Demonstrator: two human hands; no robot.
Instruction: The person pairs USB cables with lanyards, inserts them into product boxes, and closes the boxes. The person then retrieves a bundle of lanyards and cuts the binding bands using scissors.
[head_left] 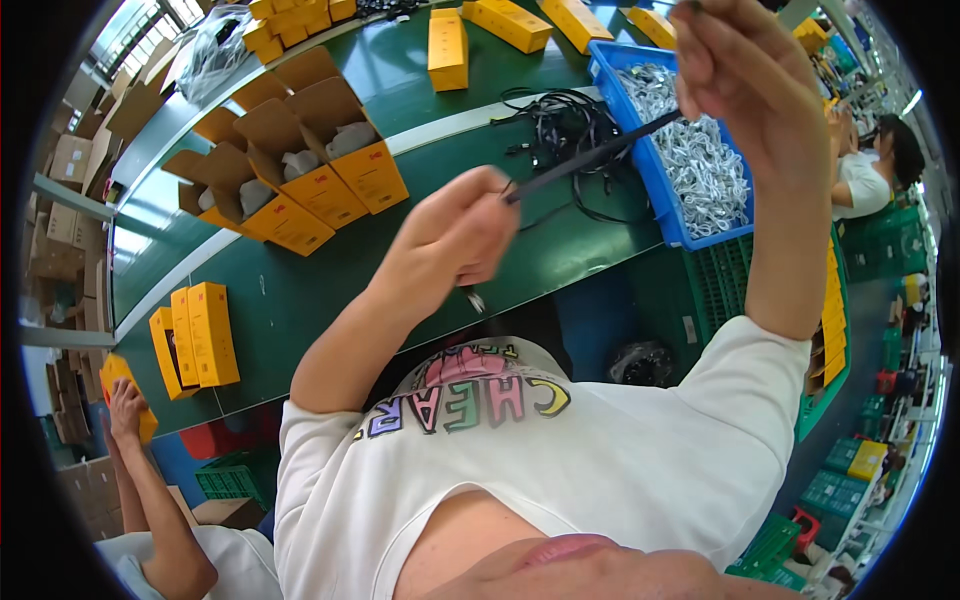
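Note:
A flat black strap (595, 155) is stretched taut at a slant between my two hands, above the green table. My left hand (455, 235) is closed in a fist around its lower end. A small silvery metal piece (474, 300) pokes out below that fist; its kind is too small to tell. Raised higher at the right, my right hand (750, 85) pinches the strap's other end, with its fingertips near the top edge. Below the strap lies a tangled pile of black cords (560, 120). Beside it, under my right hand, stands a blue bin (665, 200) full of silvery metal clips (700, 180).
Open yellow cartons (325, 195) holding grey items stand at the left on the green table (290, 300). Upright yellow boxes (210, 335) are nearer; more yellow boxes (448, 50) lie along the back. A co-worker's hand (127, 405) holds a yellow box at far left. Another person (868, 170) sits at far right.

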